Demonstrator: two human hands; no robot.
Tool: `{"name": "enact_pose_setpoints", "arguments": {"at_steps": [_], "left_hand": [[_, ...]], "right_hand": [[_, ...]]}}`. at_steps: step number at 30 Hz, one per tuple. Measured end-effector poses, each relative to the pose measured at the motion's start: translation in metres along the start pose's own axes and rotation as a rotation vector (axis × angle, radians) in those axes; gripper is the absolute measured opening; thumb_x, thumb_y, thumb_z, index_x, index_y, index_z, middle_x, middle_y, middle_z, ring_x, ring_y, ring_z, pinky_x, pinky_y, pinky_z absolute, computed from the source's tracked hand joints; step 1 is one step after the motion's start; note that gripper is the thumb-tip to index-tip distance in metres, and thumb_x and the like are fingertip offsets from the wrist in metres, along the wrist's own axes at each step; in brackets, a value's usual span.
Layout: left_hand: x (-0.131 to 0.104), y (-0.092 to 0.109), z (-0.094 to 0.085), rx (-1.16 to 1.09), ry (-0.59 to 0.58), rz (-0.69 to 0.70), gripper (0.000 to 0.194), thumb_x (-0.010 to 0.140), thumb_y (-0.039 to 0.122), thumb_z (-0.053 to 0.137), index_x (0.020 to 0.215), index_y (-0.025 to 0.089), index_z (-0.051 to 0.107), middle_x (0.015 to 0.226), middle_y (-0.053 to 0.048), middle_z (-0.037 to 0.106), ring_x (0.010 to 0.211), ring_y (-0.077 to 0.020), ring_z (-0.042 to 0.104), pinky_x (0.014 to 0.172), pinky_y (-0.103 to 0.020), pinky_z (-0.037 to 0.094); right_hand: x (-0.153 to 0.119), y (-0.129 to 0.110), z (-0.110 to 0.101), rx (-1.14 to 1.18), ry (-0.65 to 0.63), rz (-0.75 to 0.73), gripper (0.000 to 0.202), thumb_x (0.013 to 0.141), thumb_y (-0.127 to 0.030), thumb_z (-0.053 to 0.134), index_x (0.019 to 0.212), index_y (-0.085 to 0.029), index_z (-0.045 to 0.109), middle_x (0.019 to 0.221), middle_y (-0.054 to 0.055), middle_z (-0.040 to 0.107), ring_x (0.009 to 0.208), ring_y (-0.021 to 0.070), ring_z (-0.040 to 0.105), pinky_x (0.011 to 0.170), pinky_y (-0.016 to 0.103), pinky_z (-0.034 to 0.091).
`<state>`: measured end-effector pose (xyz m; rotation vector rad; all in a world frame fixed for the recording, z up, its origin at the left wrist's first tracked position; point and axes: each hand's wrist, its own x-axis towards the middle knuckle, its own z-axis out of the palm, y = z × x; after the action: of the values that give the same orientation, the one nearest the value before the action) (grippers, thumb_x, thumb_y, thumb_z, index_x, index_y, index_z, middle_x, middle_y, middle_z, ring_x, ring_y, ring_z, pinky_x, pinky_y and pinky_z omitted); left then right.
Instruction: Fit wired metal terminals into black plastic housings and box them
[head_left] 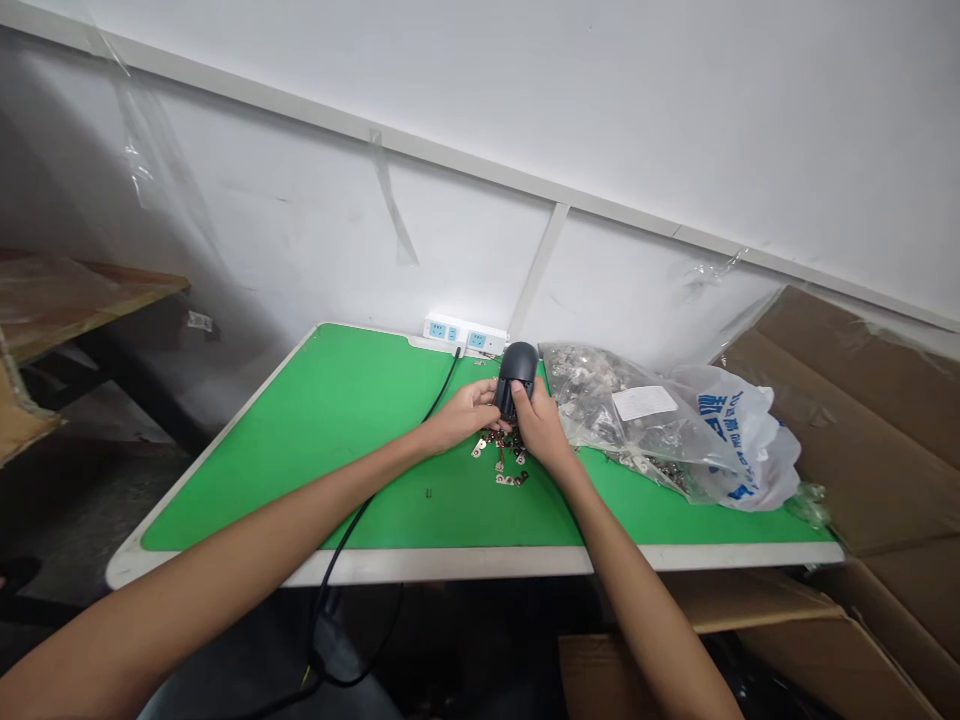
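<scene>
Both hands hold a dark grey plastic housing [518, 362] with a rounded top and an open, recessed lower part, raised over the table. My left hand [466, 412] grips its lower left side, fingers bent against the edge. On the other side, my right hand [538, 420] is wrapped round it, the thumb pressed on the recessed part. Whether the fingers also pinch a small part cannot be made out. Beneath the hands lies a loose pile of small metal contact plates [510, 480], some silvery and some coppery, partly hidden by the hands.
The green-topped table [300, 430] stands against a white wall. At its back is a white power strip [465, 333] with a black cable [352, 530] running over the front edge. Right of the hands lie a clear bag [592, 385] of metal parts, a white plastic bag [750, 440] and cardboard [862, 420].
</scene>
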<state>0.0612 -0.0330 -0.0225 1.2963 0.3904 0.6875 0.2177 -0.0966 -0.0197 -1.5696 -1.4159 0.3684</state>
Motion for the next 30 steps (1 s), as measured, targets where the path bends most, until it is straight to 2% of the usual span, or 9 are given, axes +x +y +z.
{"name": "enact_pose_setpoints", "arguments": {"at_steps": [4,7,13,19,25,30], "left_hand": [[-0.0001,0.0005,0.0003,-0.018,0.019,0.002,0.05,0.066,0.007,0.071,0.116,0.011,0.066,0.095,-0.006,0.079,0.068,-0.0141,0.075,0.065,-0.022,0.057],[0.0001,0.0005,0.001,-0.028,0.027,-0.009,0.05,0.066,0.005,0.072,0.116,0.01,0.067,0.091,-0.006,0.079,0.069,-0.0147,0.075,0.069,-0.024,0.059],[-0.0007,0.0012,0.0017,-0.055,0.001,0.004,0.051,0.066,0.005,0.078,0.115,0.009,0.068,0.095,-0.008,0.079,0.076,-0.0155,0.076,0.076,-0.027,0.062],[-0.0009,-0.0014,0.0,-0.038,0.018,-0.012,0.052,0.066,0.009,0.084,0.116,0.01,0.067,0.093,-0.007,0.079,0.071,-0.0143,0.076,0.073,-0.025,0.061],[-0.0017,-0.0017,0.0006,-0.035,0.02,0.012,0.049,0.069,0.008,0.081,0.115,0.011,0.067,0.093,-0.007,0.079,0.073,-0.0142,0.075,0.075,-0.026,0.061],[-0.0037,0.0028,0.001,-0.031,0.029,0.021,0.045,0.07,0.012,0.076,0.114,0.012,0.068,0.091,-0.005,0.077,0.072,-0.0143,0.073,0.069,-0.024,0.056]], "right_hand": [[-0.0023,-0.0036,0.0007,-0.023,-0.006,0.014,0.046,0.099,-0.071,0.04,0.102,-0.026,0.051,0.077,0.005,0.065,0.072,0.0296,0.065,0.067,0.04,0.048],[-0.0036,-0.0049,0.0009,-0.024,-0.001,0.011,0.045,0.1,-0.069,0.04,0.103,-0.026,0.051,0.079,0.005,0.066,0.073,0.0297,0.066,0.067,0.04,0.048],[-0.0047,-0.0059,0.001,-0.017,0.01,0.018,0.048,0.1,-0.07,0.038,0.106,-0.025,0.053,0.082,0.005,0.068,0.077,0.0292,0.067,0.07,0.039,0.049],[-0.0057,-0.0063,0.0026,-0.021,0.026,0.055,0.052,0.099,-0.072,0.034,0.104,-0.024,0.053,0.079,0.005,0.067,0.072,0.0279,0.065,0.067,0.038,0.048],[-0.0072,-0.0059,0.0043,-0.009,0.044,0.027,0.052,0.1,-0.074,0.036,0.105,-0.025,0.053,0.074,0.004,0.064,0.069,0.0289,0.064,0.064,0.038,0.047],[-0.0086,-0.0089,0.0055,0.043,0.048,-0.013,0.056,0.102,-0.076,0.031,0.107,-0.025,0.054,0.072,0.003,0.062,0.066,0.0279,0.062,0.063,0.039,0.047]]}}
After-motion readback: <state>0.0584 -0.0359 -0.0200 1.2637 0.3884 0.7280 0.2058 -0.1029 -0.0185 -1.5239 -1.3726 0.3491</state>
